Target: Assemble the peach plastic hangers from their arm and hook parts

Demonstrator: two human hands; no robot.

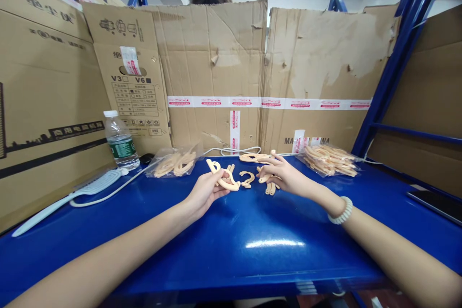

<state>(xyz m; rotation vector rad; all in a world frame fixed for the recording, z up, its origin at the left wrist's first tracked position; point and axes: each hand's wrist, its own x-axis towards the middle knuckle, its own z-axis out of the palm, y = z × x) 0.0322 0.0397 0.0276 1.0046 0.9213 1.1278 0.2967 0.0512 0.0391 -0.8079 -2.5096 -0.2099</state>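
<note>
My left hand is closed on a cream plastic folding-hanger piece, its curved arms standing out past the thumb. Right of it, my right hand bends over a small group of parts, fingers partly curled around a cream hanger arm; the fingers hide much of that arm. Between the hands a loose hanger hook lies on the blue table. Below my right fingers rest short curved hanger arms. More cream hanger parts lie behind, near the cardboard.
Bagged hanger parts lie at left and right. A water bottle, a pale hairbrush and a white cable are on the left. A phone lies far right. Cardboard panels wall the back; a person's hair shows above.
</note>
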